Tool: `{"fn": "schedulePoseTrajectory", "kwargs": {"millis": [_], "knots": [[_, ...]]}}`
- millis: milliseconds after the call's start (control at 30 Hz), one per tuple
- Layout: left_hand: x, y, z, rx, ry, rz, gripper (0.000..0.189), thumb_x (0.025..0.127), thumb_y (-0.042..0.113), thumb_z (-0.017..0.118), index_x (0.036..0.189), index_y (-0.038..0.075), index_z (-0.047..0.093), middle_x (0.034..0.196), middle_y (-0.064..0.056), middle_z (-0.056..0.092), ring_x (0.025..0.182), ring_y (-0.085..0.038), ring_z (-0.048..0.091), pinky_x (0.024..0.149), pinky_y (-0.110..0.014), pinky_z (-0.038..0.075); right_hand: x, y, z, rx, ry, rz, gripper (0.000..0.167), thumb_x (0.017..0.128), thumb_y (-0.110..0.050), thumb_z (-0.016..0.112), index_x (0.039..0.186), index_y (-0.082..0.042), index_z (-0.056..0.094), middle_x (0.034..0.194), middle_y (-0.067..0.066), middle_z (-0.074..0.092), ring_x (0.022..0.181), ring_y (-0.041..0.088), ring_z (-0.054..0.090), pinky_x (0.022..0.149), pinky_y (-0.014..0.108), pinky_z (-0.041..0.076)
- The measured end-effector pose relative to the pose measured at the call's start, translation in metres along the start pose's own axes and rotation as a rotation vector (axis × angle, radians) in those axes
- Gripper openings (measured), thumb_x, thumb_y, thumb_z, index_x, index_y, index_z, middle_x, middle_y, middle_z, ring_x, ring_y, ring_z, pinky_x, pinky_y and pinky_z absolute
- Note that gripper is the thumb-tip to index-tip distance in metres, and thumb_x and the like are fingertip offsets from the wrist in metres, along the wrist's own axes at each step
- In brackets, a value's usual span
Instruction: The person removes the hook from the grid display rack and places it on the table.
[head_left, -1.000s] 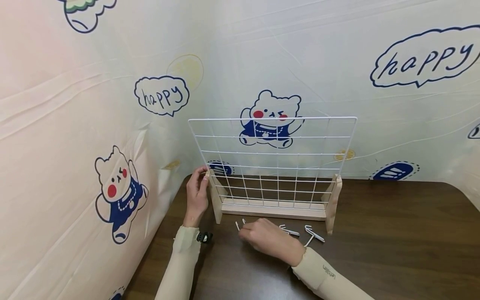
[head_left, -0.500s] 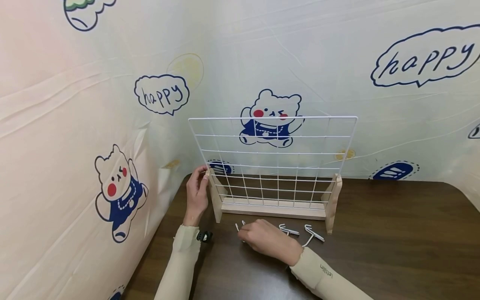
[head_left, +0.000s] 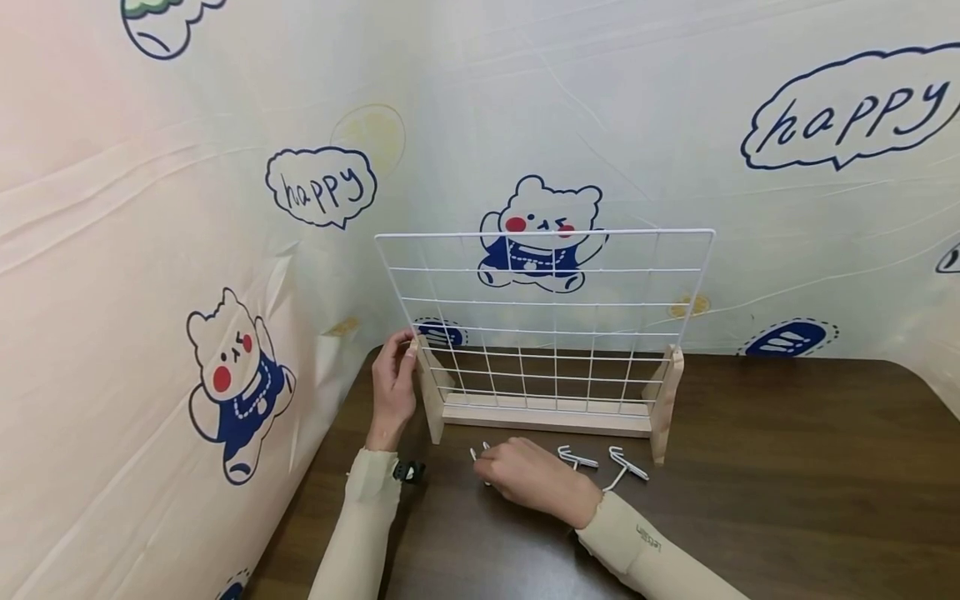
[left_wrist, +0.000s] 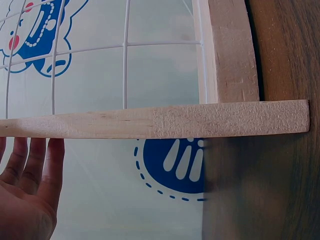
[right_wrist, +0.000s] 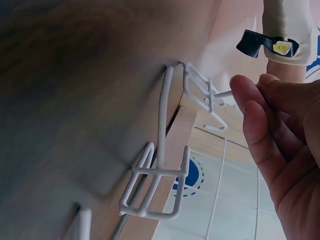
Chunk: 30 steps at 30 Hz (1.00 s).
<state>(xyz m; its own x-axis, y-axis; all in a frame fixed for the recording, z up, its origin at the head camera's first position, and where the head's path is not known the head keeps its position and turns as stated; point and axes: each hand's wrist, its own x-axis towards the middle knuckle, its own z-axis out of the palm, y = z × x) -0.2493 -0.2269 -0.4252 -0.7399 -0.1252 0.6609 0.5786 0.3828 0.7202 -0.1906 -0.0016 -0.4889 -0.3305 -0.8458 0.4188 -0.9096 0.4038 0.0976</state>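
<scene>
On the table stands a white wire grid rack [head_left: 555, 305] with a pale wooden base. My left hand [head_left: 393, 385] is at its left wooden side panel [left_wrist: 150, 122]; in the left wrist view its straight fingers [left_wrist: 54, 167] meet the panel's outer side, and the thumb is out of that view. In front of the rack, my right hand [head_left: 534, 479] pinches the thin rod of a white wire hook [right_wrist: 197, 90] between thumb and fingertips. In the head view the hand covers most of this hook, leaving two prong ends showing at its left.
Two more white wire hooks lie to the right of my right hand: a nearer hook [head_left: 577, 460] and a farther hook [head_left: 627, 468]. The dark wooden table [head_left: 795, 467] meets a printed curtain [head_left: 750, 250] behind the rack and on the left.
My right hand has shifted very slightly to the left, still pinching the hook. The left hand, the rack and the other hooks look the same.
</scene>
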Motion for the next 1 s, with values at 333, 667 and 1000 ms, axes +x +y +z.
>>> {"fn": "schedulePoseTrajectory", "kwargs": {"millis": [333,667,1000], "knots": [[0.000,0.001,0.001,0.004,-0.007,0.006,0.027,0.101,-0.008,0.048,0.119,-0.022,0.060,0.113,-0.038,0.065,0.095,-0.014,0.058,0.083,-0.008,0.044,0.007,-0.002,-0.002,0.026,-0.052,0.014,0.022,0.086,-0.001,0.073,0.077,-0.020,0.064,0.075,-0.010,0.069,0.063,0.006,0.065,0.055,0.024,0.051],[-0.001,-0.002,0.001,-0.013,-0.002,0.008,0.027,0.100,-0.008,0.048,0.119,-0.022,0.060,0.113,-0.037,0.065,0.096,-0.013,0.059,0.084,-0.009,0.045,0.014,-0.006,0.001,0.044,-0.055,0.020,0.020,0.093,-0.009,0.071,0.077,-0.020,0.067,0.075,-0.010,0.068,0.064,0.006,0.065,0.056,0.025,0.051],[-0.001,-0.003,0.001,-0.012,0.005,0.011,0.027,0.100,-0.008,0.048,0.119,-0.022,0.060,0.112,-0.038,0.065,0.095,-0.011,0.058,0.083,-0.009,0.044,0.021,-0.011,0.007,0.053,-0.079,0.029,0.021,0.097,-0.013,0.070,0.077,-0.021,0.068,0.076,-0.011,0.069,0.062,0.005,0.064,0.056,0.024,0.052]]}}
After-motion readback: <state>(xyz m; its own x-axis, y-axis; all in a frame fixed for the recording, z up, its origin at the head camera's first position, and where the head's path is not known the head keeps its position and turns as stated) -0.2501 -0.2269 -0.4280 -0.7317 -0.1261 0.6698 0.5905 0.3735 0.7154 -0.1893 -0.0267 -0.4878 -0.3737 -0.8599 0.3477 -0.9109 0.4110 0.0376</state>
